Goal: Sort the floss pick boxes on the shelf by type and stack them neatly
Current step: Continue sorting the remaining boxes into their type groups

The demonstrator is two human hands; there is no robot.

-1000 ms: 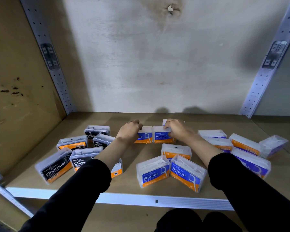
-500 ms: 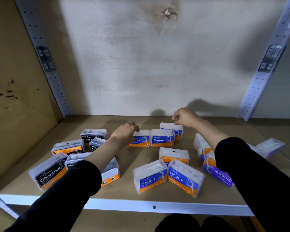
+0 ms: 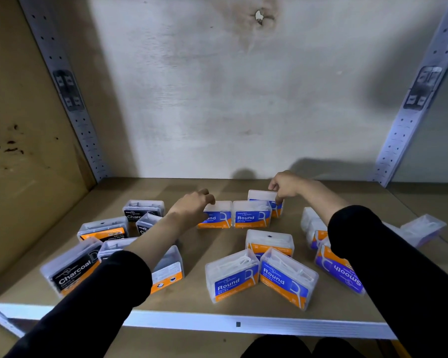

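Note:
Clear floss pick boxes lie scattered on the wooden shelf (image 3: 233,310). Black Charcoal boxes (image 3: 73,270) cluster at the left, blue-and-orange Round boxes (image 3: 251,215) stand in the middle, purple Smooth boxes (image 3: 342,275) lie at the right. My left hand (image 3: 192,205) grips the top edge of the left box of an upright Round pair (image 3: 215,215). My right hand (image 3: 285,184) pinches the top of a Round box (image 3: 264,196) standing behind that pair. Two more Round boxes (image 3: 233,275) lean together near the front edge.
The shelf's back wall (image 3: 230,99) rises just behind the hands. Perforated metal uprights stand at the left (image 3: 70,99) and right (image 3: 414,99). A white metal lip (image 3: 217,322) runs along the front edge. One clear box (image 3: 424,228) lies tipped at the far right.
My right hand left the front Round pair, rose toward the back, then came down onto the Round box behind. The left hand stayed on its box. The camera view shifted slightly.

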